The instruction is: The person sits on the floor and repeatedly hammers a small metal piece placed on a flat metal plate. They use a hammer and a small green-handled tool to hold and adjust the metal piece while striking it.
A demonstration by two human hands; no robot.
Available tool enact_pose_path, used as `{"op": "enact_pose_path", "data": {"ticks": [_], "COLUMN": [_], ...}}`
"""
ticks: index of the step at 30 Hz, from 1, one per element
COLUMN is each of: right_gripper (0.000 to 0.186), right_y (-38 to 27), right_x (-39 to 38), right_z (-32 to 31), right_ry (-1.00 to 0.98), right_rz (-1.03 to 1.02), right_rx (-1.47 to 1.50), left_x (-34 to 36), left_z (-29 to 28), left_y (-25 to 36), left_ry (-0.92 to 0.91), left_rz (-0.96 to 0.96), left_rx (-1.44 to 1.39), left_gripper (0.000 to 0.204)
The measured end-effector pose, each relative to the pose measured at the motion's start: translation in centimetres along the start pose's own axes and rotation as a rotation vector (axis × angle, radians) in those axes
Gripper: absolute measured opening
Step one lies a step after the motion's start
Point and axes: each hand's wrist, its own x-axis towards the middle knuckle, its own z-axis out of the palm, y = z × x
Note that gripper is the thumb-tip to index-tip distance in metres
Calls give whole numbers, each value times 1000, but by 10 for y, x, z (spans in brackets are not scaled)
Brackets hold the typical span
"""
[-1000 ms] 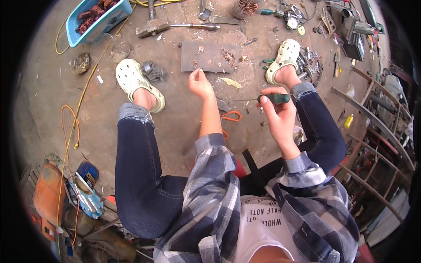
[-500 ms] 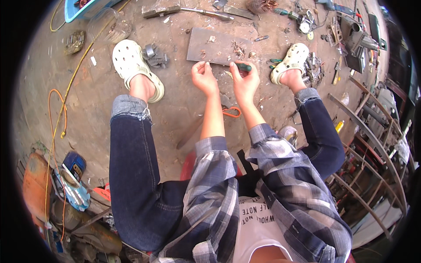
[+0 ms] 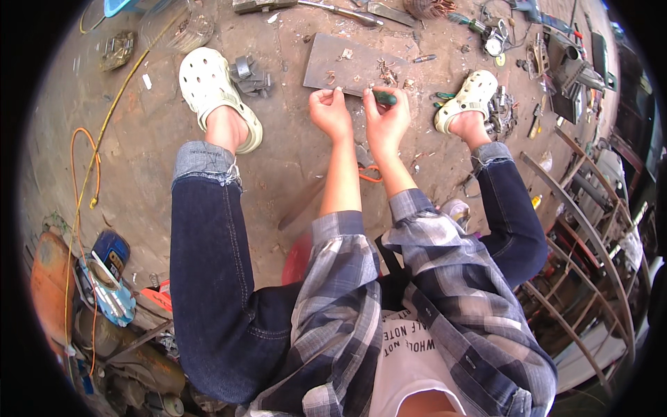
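Over the near edge of a flat dark metal plate point(image 3: 333, 59), both hands work close together. My right hand point(image 3: 386, 128) is closed round a tool with a dark green handle point(image 3: 385, 98); its working end is hidden, so I cannot tell its exact kind. My left hand point(image 3: 331, 115) is closed in a pinch, thumb against fingers, and whatever it holds is too small to make out. Small copper-coloured scraps point(image 3: 386, 72) lie on the plate, mostly toward its right side.
A hammer point(image 3: 256, 5), a screwdriver-like bar point(image 3: 340, 11) and a copper wire coil point(image 3: 425, 7) lie beyond the plate. Grey metal pieces point(image 3: 250, 76) sit by my left shoe. Metal parts point(image 3: 501, 111) lie beside my right shoe. A curved metal frame point(image 3: 590, 208) stands right; a yellow hose point(image 3: 118, 121) runs left.
The whole view has shifted slightly, with the plate and hands higher in it. Both hands keep nearly the same pose by the plate's edge, and the green-handled tool stays in my right hand.
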Motion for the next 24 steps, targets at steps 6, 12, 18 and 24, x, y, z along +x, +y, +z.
{"op": "enact_pose_path", "data": {"ticks": [6, 12, 18, 24], "right_gripper": [18, 18, 17, 18], "right_y": [-1, -4, -9, -8], "right_x": [0, 2, 1, -1], "right_z": [1, 1, 6, 1], "right_ry": [-11, -15, -44, -46], "right_rz": [-17, -8, -32, -127], "right_rx": [-19, -13, -18, -135], "left_x": [0, -3, -5, -47], "left_z": [0, 2, -6, -7], "left_y": [-1, 3, 11, 42], "left_ry": [-6, 1, 5, -242], "left_rz": [103, 39, 208, 400], "left_rx": [97, 41, 208, 182], "left_gripper": [16, 18, 18, 30]}}
